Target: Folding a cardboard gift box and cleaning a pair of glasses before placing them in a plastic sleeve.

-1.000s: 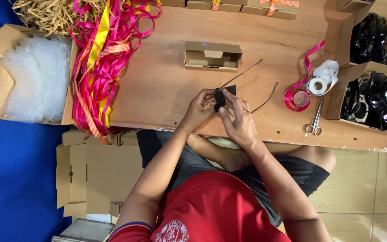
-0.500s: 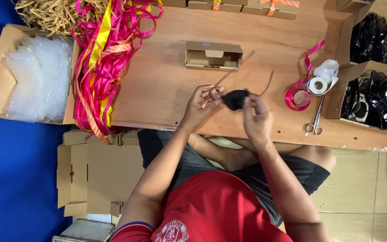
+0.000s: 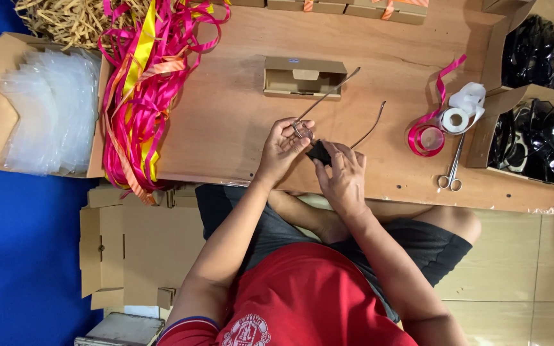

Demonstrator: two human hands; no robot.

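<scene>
I see a pair of thin metal-framed glasses (image 3: 315, 125) held just above the wooden bench (image 3: 226, 128), near its front edge. My left hand (image 3: 283, 150) has its fingers closed on the frame by the lens, while my right hand (image 3: 344, 176) pinches a small black cloth (image 3: 318, 152) against it. An open cardboard box (image 3: 304, 77) lies just beyond. Scissors (image 3: 451, 168) and pink ribbon rolls (image 3: 426, 138) sit to the right, loose ribbons (image 3: 142, 96) to the left.

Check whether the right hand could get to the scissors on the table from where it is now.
Probably yes. The scissors lie in the open on the table, to the side of the right hand, with bare wood between. But that hand holds a small black piece.
</scene>
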